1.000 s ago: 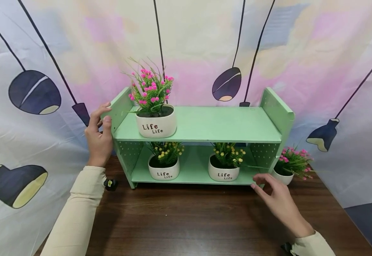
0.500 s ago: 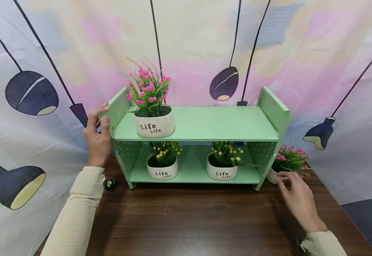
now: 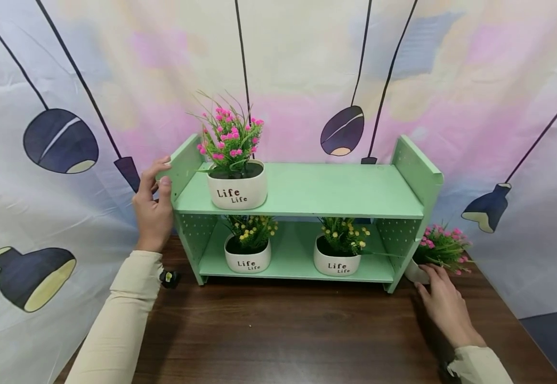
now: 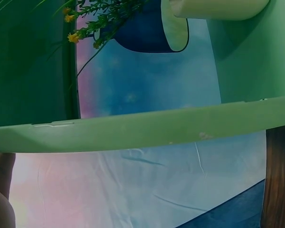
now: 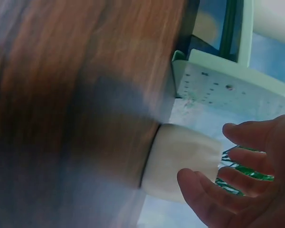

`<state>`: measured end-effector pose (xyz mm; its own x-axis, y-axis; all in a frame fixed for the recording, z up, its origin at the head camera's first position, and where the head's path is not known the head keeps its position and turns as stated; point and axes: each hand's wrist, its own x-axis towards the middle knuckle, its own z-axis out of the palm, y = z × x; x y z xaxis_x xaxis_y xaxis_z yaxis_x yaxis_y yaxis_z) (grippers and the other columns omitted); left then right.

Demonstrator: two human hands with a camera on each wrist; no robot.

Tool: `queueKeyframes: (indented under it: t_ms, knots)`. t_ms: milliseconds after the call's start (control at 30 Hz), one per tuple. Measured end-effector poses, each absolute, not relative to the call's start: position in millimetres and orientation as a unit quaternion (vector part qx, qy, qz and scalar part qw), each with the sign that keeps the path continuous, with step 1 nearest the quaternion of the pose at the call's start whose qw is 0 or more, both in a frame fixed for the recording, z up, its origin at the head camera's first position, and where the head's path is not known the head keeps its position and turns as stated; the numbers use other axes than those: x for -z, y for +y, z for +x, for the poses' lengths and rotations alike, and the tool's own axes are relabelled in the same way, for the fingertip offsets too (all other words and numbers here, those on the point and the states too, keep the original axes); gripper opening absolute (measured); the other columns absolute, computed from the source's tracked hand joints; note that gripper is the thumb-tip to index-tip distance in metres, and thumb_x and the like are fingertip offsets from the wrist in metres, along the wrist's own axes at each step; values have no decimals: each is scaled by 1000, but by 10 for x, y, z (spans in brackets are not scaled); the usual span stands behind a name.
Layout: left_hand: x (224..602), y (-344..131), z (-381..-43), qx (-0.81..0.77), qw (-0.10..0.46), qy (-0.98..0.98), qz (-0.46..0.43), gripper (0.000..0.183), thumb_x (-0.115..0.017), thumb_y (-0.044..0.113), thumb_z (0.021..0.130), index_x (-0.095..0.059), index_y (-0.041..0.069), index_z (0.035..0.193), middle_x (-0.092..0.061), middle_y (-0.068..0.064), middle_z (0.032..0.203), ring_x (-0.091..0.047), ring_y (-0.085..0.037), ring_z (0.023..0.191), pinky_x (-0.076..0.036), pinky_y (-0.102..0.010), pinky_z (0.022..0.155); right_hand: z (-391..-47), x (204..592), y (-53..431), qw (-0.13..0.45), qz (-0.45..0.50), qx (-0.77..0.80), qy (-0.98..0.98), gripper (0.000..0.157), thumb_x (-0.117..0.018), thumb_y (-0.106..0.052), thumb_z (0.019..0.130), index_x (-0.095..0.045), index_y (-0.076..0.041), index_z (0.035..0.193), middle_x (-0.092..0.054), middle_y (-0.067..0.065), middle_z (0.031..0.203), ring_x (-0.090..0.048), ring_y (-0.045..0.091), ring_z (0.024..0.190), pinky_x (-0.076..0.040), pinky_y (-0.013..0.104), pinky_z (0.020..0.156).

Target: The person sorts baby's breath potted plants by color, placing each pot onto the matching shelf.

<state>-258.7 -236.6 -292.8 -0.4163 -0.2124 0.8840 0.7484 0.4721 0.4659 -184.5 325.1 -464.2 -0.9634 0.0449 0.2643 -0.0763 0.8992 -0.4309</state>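
My left hand [image 3: 153,210] rests against the outer side of the green two-tier shelf [image 3: 345,186], fingertips at the left side panel [image 4: 133,130]. My right hand [image 3: 446,309] reaches to a white pot [image 5: 180,161] of pink flowers standing on the table, right of the shelf. In the right wrist view its thumb and fingers are spread around the pot's rim side, not closed on it. On the upper tier stands a white "Life" pot [image 3: 237,193] with pink flowers [image 3: 230,136]. Two white pots with yellow flowers, a left one [image 3: 249,261] and a right one [image 3: 337,264], stand on the lower tier.
The shelf stands on a dark brown wooden table [image 3: 278,336]. A pale fabric backdrop [image 3: 297,69] printed with hanging lamps surrounds it behind and at the sides. The right side panel [image 3: 417,165] separates the shelf from the pot outside.
My right hand has moved right, from before the shelf's lower right corner to the pot beside it. My left hand stays at the left panel. The head view shifts slightly.
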Motion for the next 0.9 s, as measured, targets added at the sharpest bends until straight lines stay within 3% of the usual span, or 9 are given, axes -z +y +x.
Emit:
queueKeyframes:
  t_ms: [567,700,900]
  knots:
    - [2924,-2337,-2600,481,504,-688,-202,31,-54,13,109,-64,-9,128,-64,-22,143,-56,-20,142,-43,-21,94,-1864,4800,3446,212,30,-198,-957,35,-64,5,98,-59,9,132,-54,34,125,-62,56,93,-50,69,64]
    - [2925,-2333,-2605,482,504,-687,-204,30,-54,12,109,-63,-10,127,-64,-23,143,-53,-24,144,-43,-21,96,-1816,4799,3420,229,45,-194,-953,33,-68,8,93,-63,10,126,-59,32,112,-63,50,86,-51,64,61]
    - [2933,-2349,-2608,481,508,-684,-205,31,-54,13,108,-63,-9,128,-63,-24,143,-57,-20,140,-39,-19,76,-1688,4785,3350,207,50,-191,-958,35,-72,4,94,-64,9,128,-61,25,108,-60,28,72,-46,44,53]
